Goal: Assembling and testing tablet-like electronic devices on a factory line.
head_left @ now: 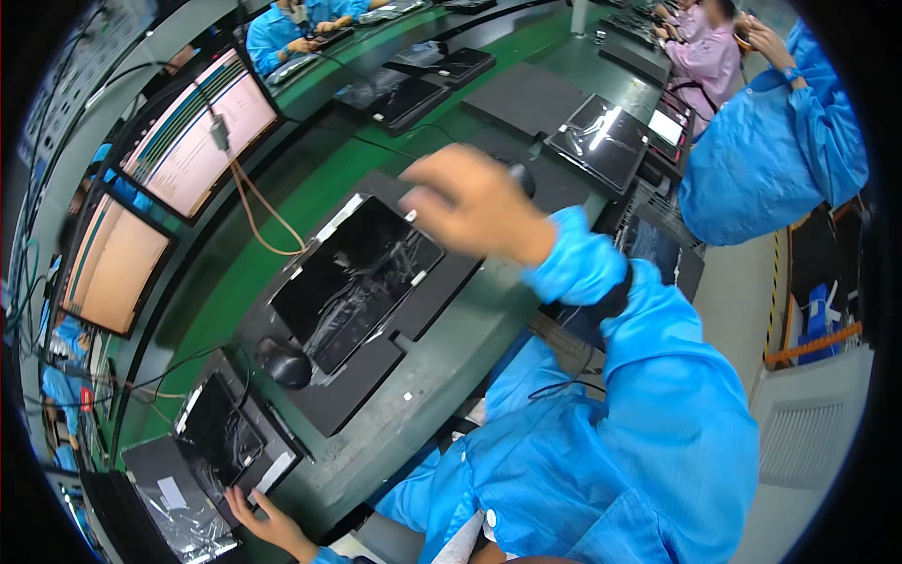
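Observation:
In the middle of the bench, a black display panel (362, 282) covered with wrinkled clear film lies on a dark foam board (352, 390). My right hand (474, 202), smeared by motion, is over the panel's right end; I cannot tell whether its fingers hold anything. At the lower left, my left hand (272, 528) has its fingers spread, at the near edge of a second display panel (218, 432). It grips nothing visible. Beside the middle panel's left end sits a black computer mouse (284, 363).
Two lit monitors (202, 136) stand at the left, with a looped tan cable (258, 207) hanging in front. Another film-covered panel (599, 141) rests on the green bench (460, 334) further right. Co-workers in blue (752, 155) and pink (700, 56) clothing are at the far right.

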{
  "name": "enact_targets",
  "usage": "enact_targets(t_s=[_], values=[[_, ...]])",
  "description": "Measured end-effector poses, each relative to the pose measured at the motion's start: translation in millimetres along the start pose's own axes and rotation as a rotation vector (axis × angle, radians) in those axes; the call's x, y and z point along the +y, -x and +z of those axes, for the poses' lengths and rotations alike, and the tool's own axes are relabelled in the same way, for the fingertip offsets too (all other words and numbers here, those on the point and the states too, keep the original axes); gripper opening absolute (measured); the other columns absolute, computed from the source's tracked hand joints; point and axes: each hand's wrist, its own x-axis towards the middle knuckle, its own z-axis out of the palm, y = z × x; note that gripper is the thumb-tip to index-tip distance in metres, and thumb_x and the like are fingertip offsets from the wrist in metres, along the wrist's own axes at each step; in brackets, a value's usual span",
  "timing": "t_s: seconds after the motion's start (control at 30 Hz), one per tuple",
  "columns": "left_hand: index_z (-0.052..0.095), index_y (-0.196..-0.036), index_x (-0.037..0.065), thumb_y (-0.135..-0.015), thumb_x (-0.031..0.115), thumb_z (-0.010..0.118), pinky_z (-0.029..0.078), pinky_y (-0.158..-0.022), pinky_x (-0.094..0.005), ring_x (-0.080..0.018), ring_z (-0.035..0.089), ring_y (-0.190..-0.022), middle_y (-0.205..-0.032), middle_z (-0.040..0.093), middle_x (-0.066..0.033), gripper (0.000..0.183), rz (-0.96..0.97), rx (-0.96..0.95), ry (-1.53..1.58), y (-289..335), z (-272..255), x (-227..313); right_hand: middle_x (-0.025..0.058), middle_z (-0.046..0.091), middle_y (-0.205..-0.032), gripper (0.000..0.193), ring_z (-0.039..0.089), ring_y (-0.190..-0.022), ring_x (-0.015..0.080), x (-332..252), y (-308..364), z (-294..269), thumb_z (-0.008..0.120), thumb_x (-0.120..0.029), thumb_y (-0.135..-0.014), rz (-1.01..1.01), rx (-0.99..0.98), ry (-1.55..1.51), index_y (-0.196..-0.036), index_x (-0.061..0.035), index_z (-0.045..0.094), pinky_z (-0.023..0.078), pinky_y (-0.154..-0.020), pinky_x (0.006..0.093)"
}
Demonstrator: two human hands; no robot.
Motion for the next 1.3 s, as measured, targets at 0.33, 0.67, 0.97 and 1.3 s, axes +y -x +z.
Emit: enact_targets(t_s=[0.33,0.67,0.97,1.3], values=[[0.065,-0.11,-0.005,-0.096,-0.002,0.058,0.046,-0.103,-0.0419,-0.0317,0.061,-0.117,-0.119,0.065,-0.0178,0.016,0.062,-0.093,0.335,37.8,46.1,133.4,0.0209,0.032,-0.161,0.084,0.027,-0.151,0.0399,175.0,120.7,-160.9,0.056,-0.058,-0.096,0.696,-0.562,0.99,-0.155,-0.0035,0.033,0.023,-0.116,0.0683],[0.066,-0.105,-0.002,-0.082,-0.006,0.066,0.049,-0.094,-0.0454,-0.0362,0.063,-0.104,-0.105,0.066,-0.0165,0.024,0.31,-0.138,0.285,31.8,73.2,163.0,0.0147,0.071,-0.103,0.046,0.068,-0.096,0.0181,176.2,-26.4,-15.3,0.066,-0.037,-0.097,1.065,-0.191,-0.397,-0.12,0.0031,0.066,0.055,-0.081,0.0294],[0.058,-0.134,0.002,-0.079,0.017,0.079,0.027,-0.118,-0.0595,-0.0422,0.041,-0.143,-0.148,0.05,-0.0213,0.061,0.459,-0.414,0.207,-7.1,84.2,234.8,0.017,0.062,-0.104,0.042,0.059,-0.102,0.0379,94.5,-55.3,44.0,0.074,-0.028,-0.076,-0.138,-1.095,0.186,-0.107,-0.0022,0.064,0.049,-0.088,0.0474],[0.047,-0.146,-0.002,-0.089,0.044,0.07,0.015,-0.121,-0.0649,-0.0444,0.029,-0.149,-0.154,0.038,-0.0295,0.078,0.532,-0.388,0.212,-14.3,167.2,277.3,0.0133,0.058,-0.099,0.021,0.057,-0.099,0.0322,86.1,-39.0,50.0,0.075,-0.002,-0.079,-0.092,-1.095,-0.169,-0.096,-0.0019,0.061,0.046,-0.09,0.0398]])
